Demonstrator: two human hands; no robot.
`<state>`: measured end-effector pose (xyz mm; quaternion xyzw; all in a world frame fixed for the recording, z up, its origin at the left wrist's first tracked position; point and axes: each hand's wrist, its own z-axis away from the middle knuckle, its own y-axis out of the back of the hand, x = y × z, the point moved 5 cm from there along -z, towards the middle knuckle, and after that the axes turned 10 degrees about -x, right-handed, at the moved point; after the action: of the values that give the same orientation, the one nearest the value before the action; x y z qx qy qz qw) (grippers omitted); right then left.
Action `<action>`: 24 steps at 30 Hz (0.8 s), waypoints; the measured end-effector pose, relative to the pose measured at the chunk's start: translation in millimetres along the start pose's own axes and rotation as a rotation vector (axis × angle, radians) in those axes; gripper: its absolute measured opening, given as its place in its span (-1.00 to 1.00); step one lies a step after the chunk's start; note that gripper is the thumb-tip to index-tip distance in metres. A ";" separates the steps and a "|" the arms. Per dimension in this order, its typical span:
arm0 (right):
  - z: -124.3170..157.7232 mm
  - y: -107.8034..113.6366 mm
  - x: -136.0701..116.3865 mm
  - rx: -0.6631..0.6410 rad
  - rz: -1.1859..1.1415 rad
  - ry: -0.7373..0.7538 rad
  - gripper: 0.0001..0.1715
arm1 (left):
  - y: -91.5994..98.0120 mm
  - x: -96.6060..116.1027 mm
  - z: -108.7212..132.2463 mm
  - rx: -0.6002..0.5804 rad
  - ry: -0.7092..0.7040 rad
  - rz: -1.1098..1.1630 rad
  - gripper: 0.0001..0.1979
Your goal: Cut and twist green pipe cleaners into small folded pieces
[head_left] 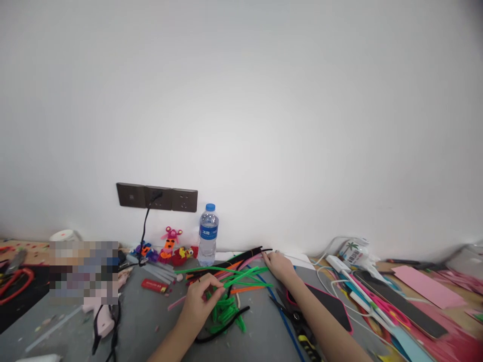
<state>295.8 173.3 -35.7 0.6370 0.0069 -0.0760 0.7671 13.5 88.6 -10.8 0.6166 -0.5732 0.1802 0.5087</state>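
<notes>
My left hand point(204, 297) is closed, thumb and forefinger pinched at the left end of several green pipe cleaners point(245, 275). My right hand point(279, 266) lies farther back, its fingers bent down at the end of a bundle of black pipe cleaners point(241, 256) and pink ones. What its fingertips grip is hidden. Below the left hand are bent green pipe cleaner pieces point(226, 314) and a curved black pipe cleaner point(224, 329). An orange pipe cleaner point(249, 289) lies between the hands.
A water bottle point(209, 236) stands by the wall beside small pipe cleaner figures point(169, 246). Pliers point(296, 317) and a phone point(324, 306) lie under my right forearm. A pink glue gun point(103, 317) is at left, a red lighter point(154, 286) nearer. Scissors point(392, 311) lie right.
</notes>
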 end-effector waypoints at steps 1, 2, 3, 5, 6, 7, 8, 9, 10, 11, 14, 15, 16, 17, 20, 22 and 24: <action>-1.6 0.5 -0.2 -0.011 0.015 -0.008 -0.56 | 0.4 1.1 -1.2 0.002 -0.005 -0.002 -0.84; -2.8 1.1 -0.5 -0.020 0.030 -0.013 -0.63 | 0.9 2.4 -2.4 0.006 -0.008 -0.004 -0.84; -3.8 1.8 -0.8 -0.027 0.044 -0.015 -0.69 | 1.6 3.8 -3.5 0.012 -0.010 -0.006 -0.85; -5.5 3.2 -1.7 -0.038 0.067 -0.013 -0.67 | 2.7 6.6 -5.4 0.028 -0.013 -0.013 -0.86; -6.5 3.9 -2.3 -0.043 0.077 -0.009 -0.66 | 2.9 7.7 -6.1 0.033 -0.012 -0.018 -0.87; -7.6 4.6 -3.0 -0.046 0.086 -0.003 -0.66 | 2.8 8.4 -6.8 0.035 -0.011 -0.025 -0.87; -8.8 5.1 -4.0 -0.050 0.093 0.003 -0.66 | 2.4 8.8 -7.4 0.035 -0.012 -0.033 -0.87; -10.2 5.6 -5.2 -0.052 0.099 0.012 -0.66 | 1.7 8.9 -7.9 0.035 -0.012 -0.042 -0.87; -11.7 6.0 -6.4 -0.051 0.103 0.019 -0.65 | 0.9 8.6 -8.5 0.031 -0.011 -0.051 -0.87; -13.2 6.4 -7.6 -0.049 0.107 0.025 -0.65 | 0.2 8.0 -9.0 0.029 -0.012 -0.059 -0.87; -17.6 6.8 -11.0 -0.036 0.114 0.036 -0.66 | -0.6 6.0 -11.1 0.029 -0.018 -0.078 -0.86; -18.9 6.7 -11.8 -0.030 0.116 0.038 -0.67 | -0.1 5.4 -11.8 0.034 -0.019 -0.083 -0.86; -20.2 6.5 -12.5 -0.025 0.117 0.040 -0.67 | 0.5 5.1 -12.6 0.040 -0.021 -0.088 -0.86; -21.3 6.1 -13.2 -0.020 0.119 0.043 -0.67 | 1.2 4.8 -13.4 0.045 -0.022 -0.091 -0.86; -23.7 4.0 -14.3 -0.010 0.123 0.048 -0.66 | 2.7 4.2 -15.2 0.055 -0.022 -0.094 -0.86; -24.5 2.3 -14.5 -0.011 0.125 0.046 -0.65 | 2.9 3.1 -15.7 0.060 -0.023 -0.091 -0.85; -24.7 1.3 -14.6 -0.014 0.126 0.046 -0.65 | 3.2 0.4 -15.7 0.068 -0.022 -0.087 -0.85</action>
<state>283.7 199.3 -37.5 0.6322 -0.0150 -0.0126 0.7745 16.4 102.0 -2.5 0.6597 -0.5451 0.1705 0.4884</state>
